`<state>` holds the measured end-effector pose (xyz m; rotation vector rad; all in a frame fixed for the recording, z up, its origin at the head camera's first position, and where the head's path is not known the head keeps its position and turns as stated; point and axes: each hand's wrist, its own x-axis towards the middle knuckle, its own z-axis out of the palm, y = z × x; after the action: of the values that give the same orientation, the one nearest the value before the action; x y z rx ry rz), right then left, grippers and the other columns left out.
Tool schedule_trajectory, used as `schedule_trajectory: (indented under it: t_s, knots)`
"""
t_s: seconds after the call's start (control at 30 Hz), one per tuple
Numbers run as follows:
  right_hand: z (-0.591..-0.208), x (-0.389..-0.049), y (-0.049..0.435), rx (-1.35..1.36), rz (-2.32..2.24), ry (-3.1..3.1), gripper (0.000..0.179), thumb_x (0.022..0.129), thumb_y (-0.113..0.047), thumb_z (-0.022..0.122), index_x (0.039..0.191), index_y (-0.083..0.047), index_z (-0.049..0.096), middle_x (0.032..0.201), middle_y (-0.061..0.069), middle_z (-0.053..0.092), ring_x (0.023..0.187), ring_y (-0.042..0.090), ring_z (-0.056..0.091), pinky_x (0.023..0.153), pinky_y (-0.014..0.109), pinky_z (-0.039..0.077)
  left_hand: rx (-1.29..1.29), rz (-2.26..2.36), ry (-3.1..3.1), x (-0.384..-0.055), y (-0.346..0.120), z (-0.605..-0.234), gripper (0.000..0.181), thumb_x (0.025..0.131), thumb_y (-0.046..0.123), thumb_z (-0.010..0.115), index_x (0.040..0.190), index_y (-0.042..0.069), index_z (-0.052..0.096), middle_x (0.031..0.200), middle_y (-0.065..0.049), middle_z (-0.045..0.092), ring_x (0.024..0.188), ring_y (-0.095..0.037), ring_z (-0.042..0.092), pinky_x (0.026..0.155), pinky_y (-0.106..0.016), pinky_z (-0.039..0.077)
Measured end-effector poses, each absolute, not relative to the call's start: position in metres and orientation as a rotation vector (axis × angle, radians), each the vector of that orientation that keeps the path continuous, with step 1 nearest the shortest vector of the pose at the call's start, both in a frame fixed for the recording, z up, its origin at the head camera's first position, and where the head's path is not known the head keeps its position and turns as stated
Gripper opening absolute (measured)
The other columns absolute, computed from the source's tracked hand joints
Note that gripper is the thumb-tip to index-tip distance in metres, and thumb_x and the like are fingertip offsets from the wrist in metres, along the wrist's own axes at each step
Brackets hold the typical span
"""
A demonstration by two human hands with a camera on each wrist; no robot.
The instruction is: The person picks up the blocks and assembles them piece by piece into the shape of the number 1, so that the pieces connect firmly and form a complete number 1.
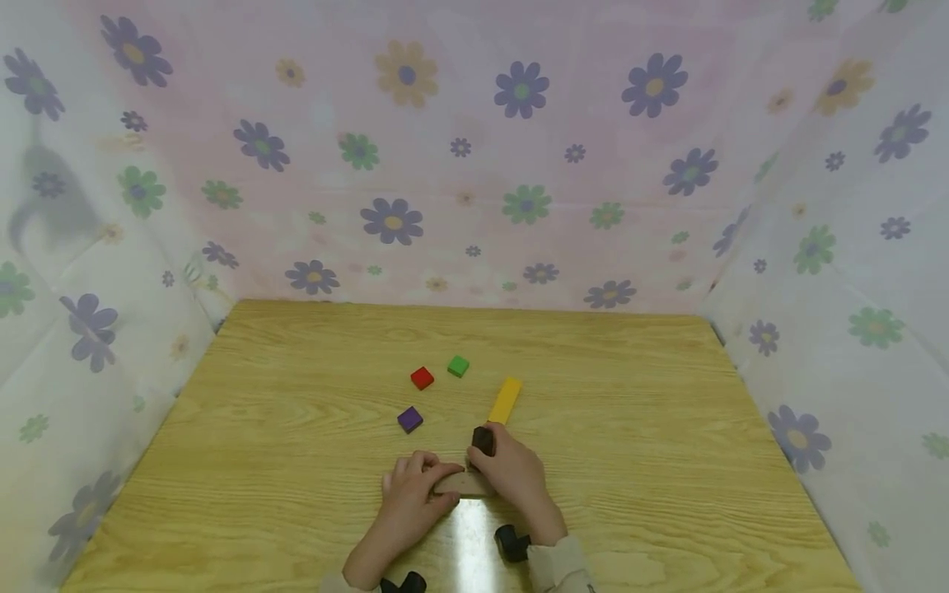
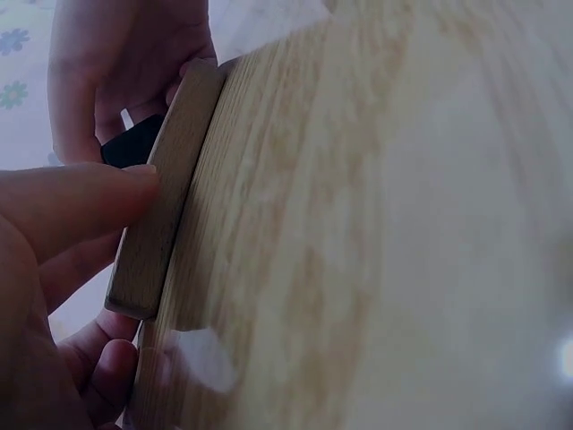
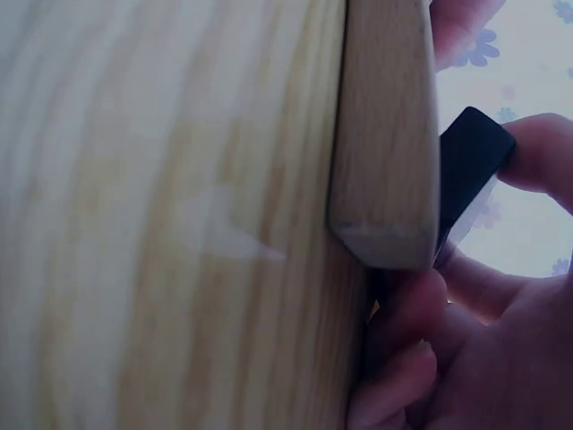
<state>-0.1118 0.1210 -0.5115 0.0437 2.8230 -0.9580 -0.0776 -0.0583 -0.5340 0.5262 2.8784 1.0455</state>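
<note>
A flat tan wooden block [image 1: 465, 484] lies on the table near its front edge. My left hand [image 1: 410, 500] grips its left end, with the thumb [image 2: 107, 199] pressed along the near side. In my right hand [image 1: 516, 471], a dark rectangular block [image 1: 483, 441] is pinched between thumb and fingers, tilted just behind the wooden block. The right wrist view shows that dark block [image 3: 476, 157] overlapping the wooden block's [image 3: 389, 134] far edge. Lower fingers of the right hand [image 3: 488, 358] are curled close by the wooden block's right end.
Just beyond my right hand lies a long yellow block [image 1: 507, 399]. To the left are a purple tile [image 1: 410, 420], a red tile [image 1: 422, 378] and a green tile [image 1: 458, 366]. Flower-printed cloth [image 1: 474, 165] hangs around the wood-grain table [image 1: 296, 371] at the back and sides.
</note>
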Motion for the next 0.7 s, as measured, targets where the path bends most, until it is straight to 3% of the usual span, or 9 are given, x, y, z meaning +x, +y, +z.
schedule_trajectory:
  t_s: [0.43,0.7]
  knots:
    - [-0.5077,-0.1112,0.1142,0.093,-0.889,2.844,0.052,0.075,-0.043,0.056,0.121,-0.017,0.050,0.085,0.003,0.061,0.059,0.015,0.047,0.048,0.031,0.032,0.516,1.025,2.896,-0.0782,-0.0568,-0.5350,0.033,0.079,0.040,0.063,0.111,0.038,0.059,0.103,0.009,0.043,0.087,-0.013,0.033,0.066,-0.033,0.018]
    - [-0.5094,-0.1109,0.1127,0.080,-0.886,2.842,0.053,0.075,-0.044,0.057,0.120,-0.017,0.051,0.088,0.002,0.061,0.060,0.014,0.048,0.049,0.030,0.033,0.489,1.017,2.892,-0.0780,-0.0571,-0.5370,0.032,0.079,0.042,0.062,0.110,0.037,0.059,0.102,0.011,0.043,0.086,-0.012,0.033,0.066,-0.034,0.018]
